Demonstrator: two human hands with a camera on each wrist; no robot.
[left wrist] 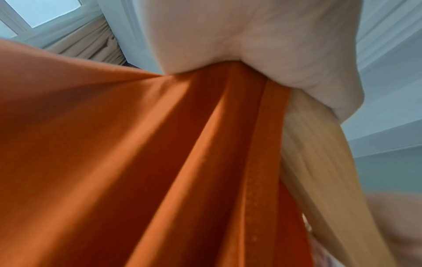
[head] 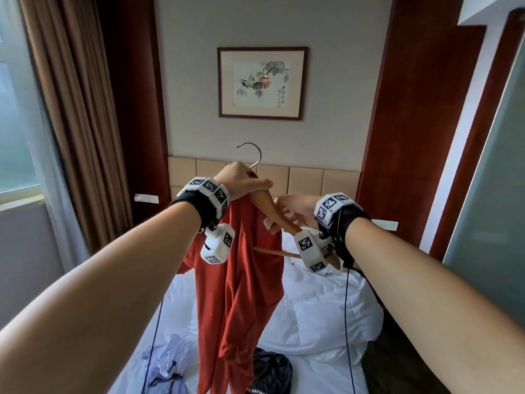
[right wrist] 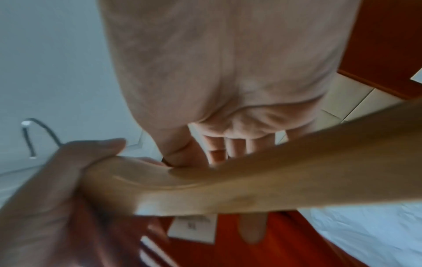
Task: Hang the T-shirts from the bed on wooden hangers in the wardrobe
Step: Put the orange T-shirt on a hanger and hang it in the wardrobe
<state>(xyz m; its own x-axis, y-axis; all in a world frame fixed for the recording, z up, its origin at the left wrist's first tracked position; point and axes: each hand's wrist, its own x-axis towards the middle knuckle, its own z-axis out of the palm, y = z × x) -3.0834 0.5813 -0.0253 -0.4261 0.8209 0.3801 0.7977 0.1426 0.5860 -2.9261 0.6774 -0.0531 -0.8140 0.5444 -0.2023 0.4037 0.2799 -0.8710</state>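
Observation:
A red T-shirt (head: 241, 294) hangs in long folds from a wooden hanger (head: 264, 200) held up over the bed. My left hand (head: 244, 180) grips the hanger's top just under the metal hook (head: 252, 155), with shirt fabric bunched beneath it (left wrist: 137, 162). The hanger's right arm is bare wood (right wrist: 274, 171). My right hand (head: 287, 214) curls its fingers behind that arm and pinches the shirt's collar edge. A white label (right wrist: 194, 227) shows in the neck opening. The hanger's left arm is hidden under the fabric.
A bed with a rumpled white duvet (head: 326, 308) lies below. A black garment (head: 272, 368) and a pale garment (head: 170, 359) lie on its near end. A padded headboard (head: 312, 174) and framed picture (head: 261, 82) are ahead, curtains (head: 79, 123) left, a frosted panel (head: 488, 209) right.

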